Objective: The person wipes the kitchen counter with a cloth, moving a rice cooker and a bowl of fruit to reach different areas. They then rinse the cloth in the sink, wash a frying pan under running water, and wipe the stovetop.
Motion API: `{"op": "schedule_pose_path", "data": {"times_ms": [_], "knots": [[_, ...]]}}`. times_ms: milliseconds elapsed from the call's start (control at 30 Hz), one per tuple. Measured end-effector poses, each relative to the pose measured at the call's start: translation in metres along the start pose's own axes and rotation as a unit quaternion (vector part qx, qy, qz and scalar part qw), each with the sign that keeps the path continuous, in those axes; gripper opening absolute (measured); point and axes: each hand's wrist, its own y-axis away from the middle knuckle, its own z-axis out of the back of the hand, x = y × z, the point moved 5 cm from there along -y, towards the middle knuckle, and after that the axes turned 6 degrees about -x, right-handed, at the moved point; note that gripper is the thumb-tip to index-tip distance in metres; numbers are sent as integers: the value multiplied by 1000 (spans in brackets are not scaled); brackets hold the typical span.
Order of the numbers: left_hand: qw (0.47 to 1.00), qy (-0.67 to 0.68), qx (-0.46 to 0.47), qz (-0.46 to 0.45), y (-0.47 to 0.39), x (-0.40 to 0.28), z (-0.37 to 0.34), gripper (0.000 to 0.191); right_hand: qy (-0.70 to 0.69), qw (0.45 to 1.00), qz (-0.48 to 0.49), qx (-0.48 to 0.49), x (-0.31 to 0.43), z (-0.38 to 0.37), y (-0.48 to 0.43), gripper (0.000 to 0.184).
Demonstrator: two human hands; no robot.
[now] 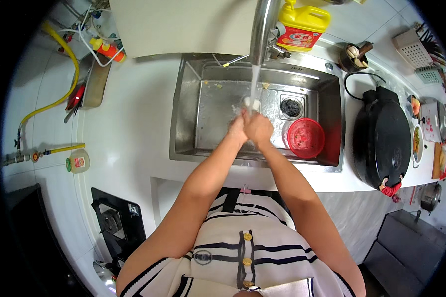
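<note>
Both of my hands are together over the stainless steel sink point(215, 126), under water running from a metal faucet point(262, 33). My left hand point(238, 128) and my right hand point(259, 128) touch each other around a small white object point(252, 104); its kind cannot be made out, and the fingers are partly hidden by the hands and the water. To the right of my hands a red plastic basket point(306, 138) stands in the sink, with small bits in it. Above the basket is the drain strainer point(291, 108), holding something dark. A few scraps lie on the sink floor.
Right of the sink stands a black electric griddle point(383, 137). Behind the sink are a yellow detergent jug point(303, 28) and a dark pot with garlic point(353, 57). A gas stove point(117, 222) and a jar with a green lid point(78, 162) are at the left.
</note>
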Motion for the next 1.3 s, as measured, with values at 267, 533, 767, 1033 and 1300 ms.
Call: {"op": "schedule_pose_path", "data": {"times_ms": [267,533,767,1033,1300], "knots": [[991,-74,-102,48,0,-9,10,22,-34,999,0,35,25,2,26,47],[949,-262,-111,-138,-12,-14,-14,28,-271,961,-23,52,-84,-52,-12,49],[985,-142,-95,-27,17,-21,-37,37,-579,754,-294,97,-24,-25,5,44],[995,36,-61,75,-33,-31,5,40,-572,727,-268,271,-17,-3,36,54],[993,47,-95,58,-34,-6,-16,33,-379,917,-76,-94,-57,-11,8,47]]}}
